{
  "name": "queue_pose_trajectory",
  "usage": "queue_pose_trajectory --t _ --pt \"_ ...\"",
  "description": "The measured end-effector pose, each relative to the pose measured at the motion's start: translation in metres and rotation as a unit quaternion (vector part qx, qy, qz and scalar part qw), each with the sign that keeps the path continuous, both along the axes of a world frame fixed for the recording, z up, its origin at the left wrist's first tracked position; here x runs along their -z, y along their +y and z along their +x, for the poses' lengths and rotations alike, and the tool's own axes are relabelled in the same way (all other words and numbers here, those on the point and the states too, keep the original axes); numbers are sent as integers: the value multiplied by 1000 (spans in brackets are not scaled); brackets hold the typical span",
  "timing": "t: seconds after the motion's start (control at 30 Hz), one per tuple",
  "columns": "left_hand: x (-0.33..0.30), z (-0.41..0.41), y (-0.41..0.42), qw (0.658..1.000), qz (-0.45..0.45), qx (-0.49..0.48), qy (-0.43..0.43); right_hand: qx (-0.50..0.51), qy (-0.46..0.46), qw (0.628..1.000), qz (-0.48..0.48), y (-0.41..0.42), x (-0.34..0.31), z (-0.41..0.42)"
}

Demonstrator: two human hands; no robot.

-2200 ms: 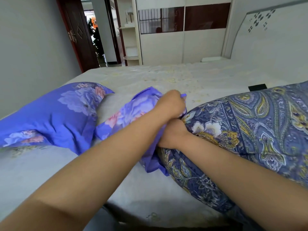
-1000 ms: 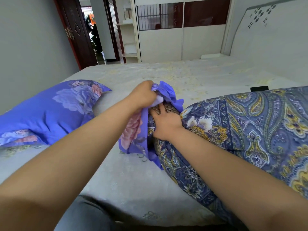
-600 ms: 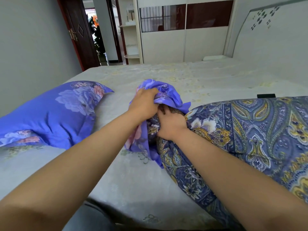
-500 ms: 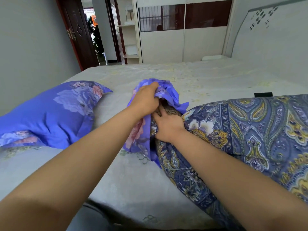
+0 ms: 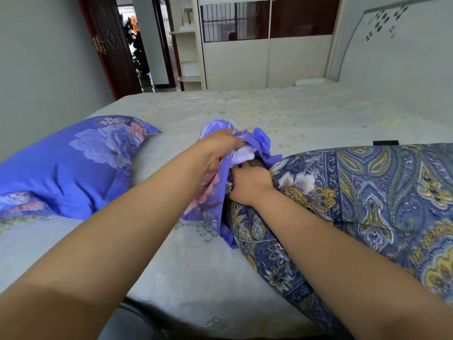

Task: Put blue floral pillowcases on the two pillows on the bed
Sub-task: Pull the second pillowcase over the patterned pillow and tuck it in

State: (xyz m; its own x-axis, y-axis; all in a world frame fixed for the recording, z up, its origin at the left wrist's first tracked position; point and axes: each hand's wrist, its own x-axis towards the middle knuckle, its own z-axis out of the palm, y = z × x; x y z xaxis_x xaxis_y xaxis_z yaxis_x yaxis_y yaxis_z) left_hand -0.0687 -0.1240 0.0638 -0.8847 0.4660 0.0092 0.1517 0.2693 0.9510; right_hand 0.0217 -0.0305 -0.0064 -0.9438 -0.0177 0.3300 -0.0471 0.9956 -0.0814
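A bunched blue floral pillowcase [image 5: 208,200] hangs at the near end of a paisley-patterned pillow [image 5: 362,192] lying on the right of the bed [image 5: 245,114]. My left hand [image 5: 218,149] grips the gathered top of the pillowcase, with its white lining showing. My right hand [image 5: 250,182] holds the pillow's end, fingers reaching into the case's opening. A second pillow [image 5: 68,165], fully inside a blue floral pillowcase, lies on the left of the bed.
A small black object [image 5: 385,143] lies on the sheet behind the paisley pillow. The headboard [image 5: 397,57] rises at the right. A wardrobe [image 5: 267,45] stands beyond the bed, with an open dark door [image 5: 110,45] at the far left.
The pillowcase went from draped to the left to bunched up over the pillow's end. My left hand lifted it while my right hand opened from a fist onto the pillow's corner.
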Motion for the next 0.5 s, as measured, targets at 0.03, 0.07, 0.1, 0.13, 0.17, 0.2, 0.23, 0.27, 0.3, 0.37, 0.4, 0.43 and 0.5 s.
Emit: queue_pose_trajectory --t 0.03,0.07,0.1,0.13,0.17,0.2,0.23,0.27,0.3,0.37,0.4,0.43,0.5 --pt "1 0 -4 999 -32 4 40 14 11 1000 -4 5 2 -3" --pt "5 -3 -8 990 -86 -11 109 26 14 1000 1 7 3 -4" --pt "11 -1 -13 971 -143 -36 187 35 12 999 9 9 5 -4" --pt "20 3 -20 942 -194 -80 263 41 15 999 18 10 6 -4" --pt "30 7 -27 909 -222 -134 325 44 24 998 24 13 8 -3" --pt "38 12 -36 886 -228 -190 356 47 36 998 24 15 8 -2" --pt "45 15 -46 875 -231 -232 356 50 43 998 16 17 9 -1" --pt "52 15 -53 875 -243 -252 333 57 51 997 7 18 9 0" --pt "59 12 -58 883 -263 -252 295 65 57 996 0 20 12 -1" --pt "68 6 -67 915 -261 -229 204 71 66 995 2 20 15 -2" --pt "70 4 -70 933 -224 -227 168 67 69 995 0 18 17 -2" --pt "69 5 -71 946 -173 -236 139 64 74 995 -3 17 19 -2" --pt "64 11 -68 957 -90 -253 108 69 67 995 0 18 20 -3"
